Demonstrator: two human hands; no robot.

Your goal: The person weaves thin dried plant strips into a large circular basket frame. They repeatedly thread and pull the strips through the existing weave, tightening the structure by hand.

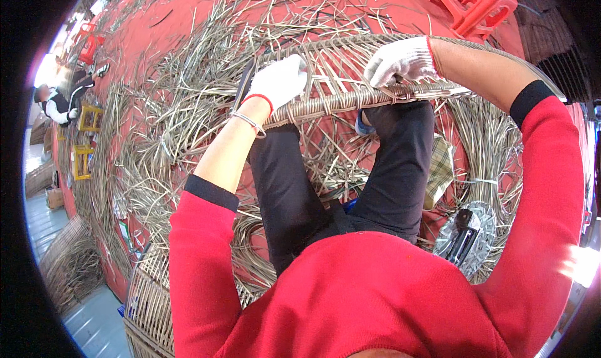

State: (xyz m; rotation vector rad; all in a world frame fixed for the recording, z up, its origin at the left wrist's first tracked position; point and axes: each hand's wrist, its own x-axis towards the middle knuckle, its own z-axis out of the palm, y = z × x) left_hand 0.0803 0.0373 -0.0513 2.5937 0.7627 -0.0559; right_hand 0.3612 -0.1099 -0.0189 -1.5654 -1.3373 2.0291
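Observation:
Across my knees lies a woven wicker panel of grey-brown strips, with a thick wrapped edge on the side toward me and an open lattice beyond it. My left hand, in a white knit glove, is closed over the left end of the panel; its fingertips are mostly hidden. My right hand, gloved the same way, is right of the middle, above the wrapped edge. Its thumb and fingers are pinched together around a thin wicker strip at that edge.
Loose strips cover much of the red floor. Red plastic stools stand at the far right. A tied strip bundle and a clear round wrapped item with a black tool lie right of my legs. Another person sits far left near yellow stools.

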